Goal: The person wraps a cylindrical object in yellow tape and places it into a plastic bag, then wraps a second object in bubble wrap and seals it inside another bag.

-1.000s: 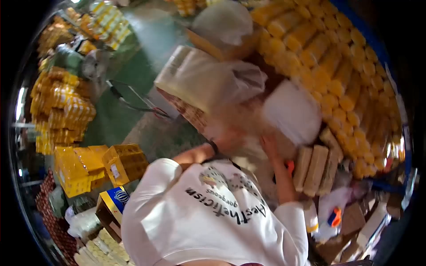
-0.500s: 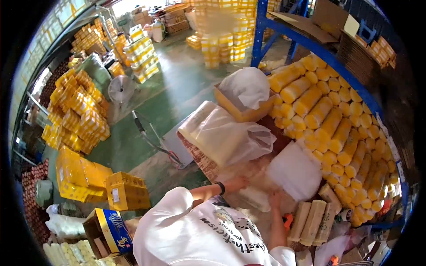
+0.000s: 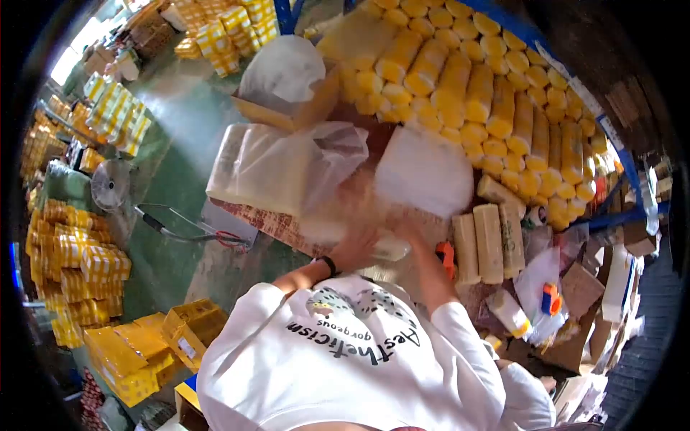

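Observation:
My left hand (image 3: 353,248), with a black band at the wrist, lies over the left end of a pale, clear-wrapped packet (image 3: 392,249). At the packet's right end is my right hand (image 3: 411,233), its fingers bent around that end. Both hands are blurred by motion, and they partly hide the packet. Just beyond them, a stack of clear plastic bags (image 3: 262,172) lies on the reddish patterned table (image 3: 269,224). A white stack of thin sheets (image 3: 424,171) sits beyond my right hand. Beside my right forearm is an orange and black tool (image 3: 445,259).
Several long wrapped packs (image 3: 489,244) lie to the right, near an orange and blue tape dispenser (image 3: 551,299). Yellow-ended rolls (image 3: 496,100) are piled behind. An open carton (image 3: 277,111) holds a white bag. On the left stand a trolley handle (image 3: 172,231) and yellow boxes (image 3: 129,355).
The view has swung to the right, so the scene sits further left. My hands have come closer together at the packet, which is now more covered by them.

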`<state>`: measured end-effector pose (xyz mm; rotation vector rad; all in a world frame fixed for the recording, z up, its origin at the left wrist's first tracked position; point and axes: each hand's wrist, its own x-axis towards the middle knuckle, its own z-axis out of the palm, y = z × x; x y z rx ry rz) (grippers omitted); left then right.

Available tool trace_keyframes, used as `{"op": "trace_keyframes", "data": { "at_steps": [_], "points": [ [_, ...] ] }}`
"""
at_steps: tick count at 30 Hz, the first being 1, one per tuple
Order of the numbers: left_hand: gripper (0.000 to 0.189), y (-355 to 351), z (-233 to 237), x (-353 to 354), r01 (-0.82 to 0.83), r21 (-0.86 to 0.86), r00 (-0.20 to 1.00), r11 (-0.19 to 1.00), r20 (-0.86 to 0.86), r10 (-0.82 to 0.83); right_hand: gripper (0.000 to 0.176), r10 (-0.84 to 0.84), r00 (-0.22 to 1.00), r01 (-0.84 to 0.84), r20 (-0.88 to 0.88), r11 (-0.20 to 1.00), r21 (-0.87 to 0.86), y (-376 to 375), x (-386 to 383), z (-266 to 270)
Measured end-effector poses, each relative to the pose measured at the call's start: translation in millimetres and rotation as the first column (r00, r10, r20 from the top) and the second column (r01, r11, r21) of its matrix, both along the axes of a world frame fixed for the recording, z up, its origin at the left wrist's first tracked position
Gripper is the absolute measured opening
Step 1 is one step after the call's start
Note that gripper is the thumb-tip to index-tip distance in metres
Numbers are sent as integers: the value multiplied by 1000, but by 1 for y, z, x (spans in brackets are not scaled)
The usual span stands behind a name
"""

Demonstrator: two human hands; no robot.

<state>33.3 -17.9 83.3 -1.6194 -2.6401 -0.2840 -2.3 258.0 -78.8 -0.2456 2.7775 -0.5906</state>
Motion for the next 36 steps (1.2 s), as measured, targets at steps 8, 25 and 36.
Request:
{"op": "trace_keyframes", "data": {
  "at_steps": [8,25,36],
  "points": [
    [78,4,-34,-10,-45,4,998,999,38,45,38,-750,659,751,-55,660,-15,18,81,167],
    [73,1,-24,-17,-72,132,986,989,157,51,28,-662,600,639,-449,735,-229,-12,192,142],
    [27,-15,149,-48,-29,413,506,910,791,-343,24,-291,852,85,-435,897,-434,-59,169,266]
  ]
}}
